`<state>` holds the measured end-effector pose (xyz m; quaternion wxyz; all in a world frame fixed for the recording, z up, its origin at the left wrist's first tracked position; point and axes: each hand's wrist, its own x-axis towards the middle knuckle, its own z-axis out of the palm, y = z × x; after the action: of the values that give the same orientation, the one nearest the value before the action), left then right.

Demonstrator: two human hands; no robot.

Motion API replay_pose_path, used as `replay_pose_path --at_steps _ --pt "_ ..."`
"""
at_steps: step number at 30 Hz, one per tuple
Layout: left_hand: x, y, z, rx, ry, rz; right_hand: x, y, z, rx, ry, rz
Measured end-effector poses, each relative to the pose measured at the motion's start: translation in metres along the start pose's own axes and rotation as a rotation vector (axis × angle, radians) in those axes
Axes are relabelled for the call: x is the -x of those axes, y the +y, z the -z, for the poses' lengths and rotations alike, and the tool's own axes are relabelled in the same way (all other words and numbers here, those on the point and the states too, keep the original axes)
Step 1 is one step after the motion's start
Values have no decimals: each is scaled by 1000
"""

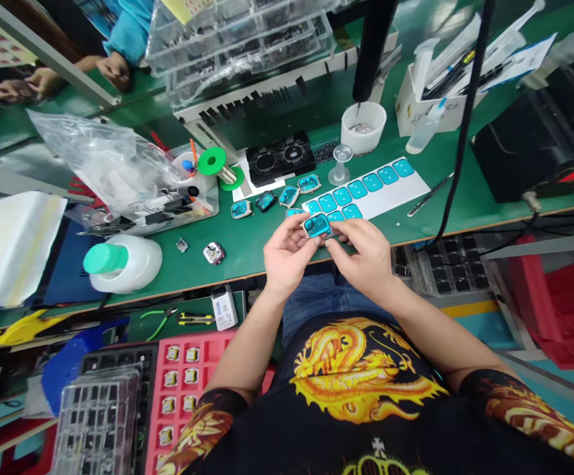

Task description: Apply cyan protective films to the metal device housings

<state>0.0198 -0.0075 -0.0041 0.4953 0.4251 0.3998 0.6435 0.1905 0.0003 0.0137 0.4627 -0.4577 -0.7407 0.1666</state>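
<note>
Both hands meet at the bench's front edge around a smartwatch case (317,225) with a bright blue film on its face. My left hand (289,254) grips its left side between thumb and fingers. From the right, my right hand (361,254) pinches the case's lower right edge with thumb and forefinger. Just behind lies a white sheet (390,201) bearing rows of blue film stickers, partly hidden by the hands. Several more watch cases, such as a silver one (309,184) and a black one (266,200), rest to the left of the sheet.
Further left are a solder spool (225,173), a white bottle with green cap (126,264) and another watch case (214,253). Tweezers (430,195) lie right of the sheet, below a white cup (363,128). A black cable (460,132) hangs at right. Another person's hand (115,69) shows far left.
</note>
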Motion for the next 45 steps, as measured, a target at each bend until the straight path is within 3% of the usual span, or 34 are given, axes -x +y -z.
replay_pose_path --at_steps 10,18,27,32,39,45 --pt "0 0 -2 -9 3 -9 2 -4 -1 -116 26 -56" --pt "2 0 -3 -30 -15 -30 -14 -11 -3 -313 51 -302" --pt "5 -5 -1 -66 -16 -34 -16 -10 -12 -441 74 -459" --pt "6 -6 -1 -60 -20 -40 -22 -10 -9 -540 11 -542" --pt "6 -5 0 -60 -20 -26 -28 -9 -7 -503 -19 -532" --pt "5 -2 -2 -75 -5 -3 -25 -13 -6 -338 32 -337"
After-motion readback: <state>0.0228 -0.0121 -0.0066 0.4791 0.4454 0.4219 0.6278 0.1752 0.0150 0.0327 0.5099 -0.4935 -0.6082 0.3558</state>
